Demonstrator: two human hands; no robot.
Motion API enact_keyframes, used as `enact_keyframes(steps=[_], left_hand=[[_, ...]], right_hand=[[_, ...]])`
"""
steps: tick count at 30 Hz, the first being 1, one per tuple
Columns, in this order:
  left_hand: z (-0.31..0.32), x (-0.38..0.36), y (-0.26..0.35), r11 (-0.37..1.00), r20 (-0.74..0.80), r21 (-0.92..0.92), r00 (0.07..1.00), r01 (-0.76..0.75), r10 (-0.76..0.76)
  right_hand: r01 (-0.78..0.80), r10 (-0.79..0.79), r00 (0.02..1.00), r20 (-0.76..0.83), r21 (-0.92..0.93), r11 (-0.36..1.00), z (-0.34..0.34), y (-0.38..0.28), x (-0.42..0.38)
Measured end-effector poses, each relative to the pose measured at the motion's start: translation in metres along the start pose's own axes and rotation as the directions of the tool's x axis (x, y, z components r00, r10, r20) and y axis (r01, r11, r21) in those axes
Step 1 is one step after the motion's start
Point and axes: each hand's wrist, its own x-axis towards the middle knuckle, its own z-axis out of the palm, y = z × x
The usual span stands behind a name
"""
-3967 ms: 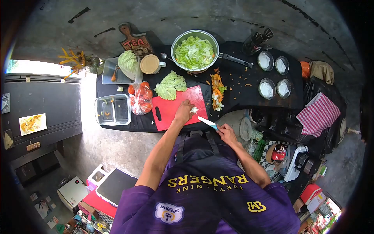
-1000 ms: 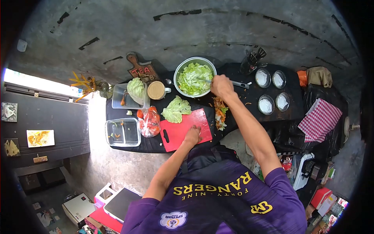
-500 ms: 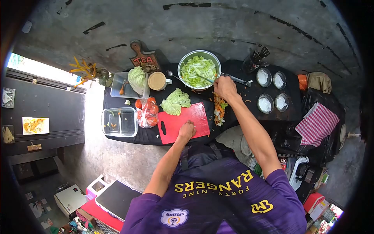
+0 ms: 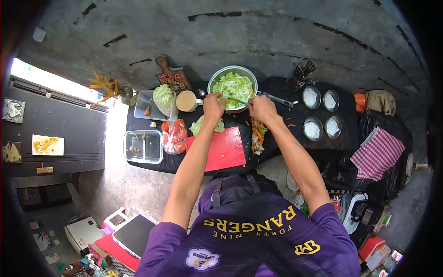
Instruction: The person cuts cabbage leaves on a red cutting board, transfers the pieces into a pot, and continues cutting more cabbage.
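My right hand (image 4: 262, 109) is closed around the handle of a knife (image 4: 238, 100), whose blade points left over the near rim of a metal pot (image 4: 255, 86). At the tip end of the blade, my left hand (image 4: 214, 108) has its fingers pinched on it. Chopped cabbage (image 4: 234, 85) fills the pot, and the pot's long handle (image 4: 279, 100) sticks out to the right. Below my hands lies a red cutting board (image 4: 227, 148) with nothing on its visible part. A cabbage leaf (image 4: 196, 127) at the board's upper edge is partly covered by my left forearm.
Vegetable scraps (image 4: 257, 137) lie right of the board. To the left are a bag of tomatoes (image 4: 174, 138), a lidded mug (image 4: 186, 101), a tub with a cabbage piece (image 4: 162, 99) and a divided container (image 4: 143, 157). Several glass bowls (image 4: 312, 129) of white stuff stand right.
My left hand has gone from the cutting board up to the knife blade at the pot. My right hand, still holding the knife, has moved slightly down and left.
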Motion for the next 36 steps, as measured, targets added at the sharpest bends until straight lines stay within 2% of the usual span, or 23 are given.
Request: enact_keyframes(steps=[1, 2, 4, 6, 8, 9, 10, 11, 12, 14, 15, 16, 18, 20, 21, 24, 25, 26, 29, 31, 32, 34, 36], left_hand=[[0.008, 0.005, -0.007, 0.991, 0.04, 0.125, 0.998, -0.051, 0.047], [0.015, 0.002, -0.013, 0.98, 0.077, 0.15, 0.99, -0.131, 0.12], [0.01, -0.012, 0.001, 0.991, 0.116, 0.098, 0.99, -0.089, 0.077], [0.013, -0.024, -0.007, 0.998, 0.004, 0.006, 0.998, -0.068, 0.068], [0.017, -0.034, -0.007, 0.998, -0.094, -0.031, 0.994, -0.063, 0.06], [0.016, -0.041, -0.007, 0.998, -0.135, -0.012, 0.989, -0.061, 0.059], [0.014, -0.046, -0.008, 0.998, -0.176, 0.011, 0.983, -0.057, 0.058], [0.01, -0.05, -0.011, 0.99, -0.144, 0.067, 0.981, -0.122, 0.13], [0.004, -0.054, -0.011, 0.996, -0.136, -0.011, 0.987, -0.083, 0.081], [-0.003, -0.063, -0.008, 0.985, -0.117, -0.17, 0.993, 0.001, -0.021], [-0.005, -0.07, -0.015, 0.995, -0.144, -0.097, 0.989, 0.003, -0.017], [-0.005, -0.078, -0.029, 0.993, -0.123, -0.1, 0.99, 0.055, -0.068], [-0.008, -0.101, -0.059, 0.981, -0.068, -0.101, 0.983, 0.165, -0.173], [-0.022, -0.124, -0.079, 0.973, 0.049, 0.068, 0.973, 0.222, -0.225], [-0.023, -0.133, -0.091, 0.959, 0.107, 0.12, 0.957, 0.256, -0.269], [-0.022, -0.146, -0.106, 0.919, 0.247, 0.255, 0.898, 0.301, -0.363], [-0.017, -0.146, -0.107, 0.919, 0.214, 0.279, 0.915, 0.279, -0.343], [-0.012, -0.149, -0.111, 0.915, 0.183, 0.305, 0.927, 0.262, -0.327], [-0.001, -0.141, -0.129, 0.929, 0.226, 0.328, 0.942, 0.168, -0.25], [-0.016, -0.131, -0.119, 0.923, 0.285, 0.369, 0.931, 0.112, -0.227], [-0.022, -0.128, -0.117, 0.917, 0.309, 0.389, 0.926, 0.086, -0.217], [-0.018, -0.121, -0.135, 0.944, 0.333, 0.33, 0.936, 0.0, -0.117], [-0.017, -0.126, -0.155, 0.966, 0.349, 0.253, 0.936, -0.06, -0.034]], right_hand=[[-0.016, 0.014, 0.999, -0.045, -0.058, 0.998, 0.002, 0.003, 0.011], [-0.026, 0.023, 0.997, -0.069, -0.039, 0.999, 0.002, 0.011, 0.018], [-0.039, 0.039, 0.993, -0.113, 0.005, 0.999, -0.007, 0.01, 0.024], [-0.004, 0.0, 0.999, -0.04, -0.094, 0.996, -0.008, 0.004, 0.024], [0.187, -0.182, 0.978, 0.103, -0.037, 0.982, -0.009, 0.0, 0.021], [0.175, -0.161, 0.979, 0.122, -0.11, 0.978, -0.011, -0.001, 0.024], [0.097, -0.09, 0.994, 0.065, -0.111, 0.989, -0.013, 0.001, 0.03], [0.021, -0.02, 1.0, 0.008, -0.107, 0.994, -0.015, 0.006, 0.037], [-0.052, 0.048, 0.998, -0.046, -0.096, 0.994, -0.018, 0.005, 0.04], [-0.013, 0.01, 1.0, -0.03, -0.111, 0.994, -0.018, 0.001, 0.039], [0.03, -0.03, 1.0, -0.001, -0.133, 0.991, -0.017, -0.002, 0.034], [0.071, -0.068, 0.997, 0.029, -0.154, 0.986, -0.017, -0.004, 0.03], [0.075, -0.09, 0.988, -0.126, -0.117, 0.99, -0.01, 0.005, 0.026], [0.082, -0.094, 0.97, -0.225, -0.064, 0.995, -0.021, 0.004, 0.012], [0.121, -0.141, 0.966, -0.217, -0.105, 0.987, -0.014, 0.012, 0.008], [0.131, -0.116, 0.946, -0.304, 0.028, 0.991, -0.012, 0.018, -0.026], [0.13, -0.081, 0.918, -0.389, 0.102, 0.986, -0.004, 0.019, -0.039], [0.133, -0.028, 0.914, -0.405, 0.233, 0.963, 0.006, 0.02, -0.053], [0.203, -0.006, 0.893, -0.451, 0.39, 0.898, 0.038, 0.016, -0.095], [0.114, 0.117, 0.909, -0.4, 0.51, 0.853, 0.066, 0.006, -0.124], [0.107, 0.114, 0.914, -0.39, 0.502, 0.858, 0.088, 0.009, -0.133], [-0.119, 0.295, 0.931, -0.216, 0.586, 0.802, 0.114, -0.004, -0.151], [-0.254, 0.418, 0.903, -0.103, 0.658, 0.709, 0.142, -0.019, -0.162]])
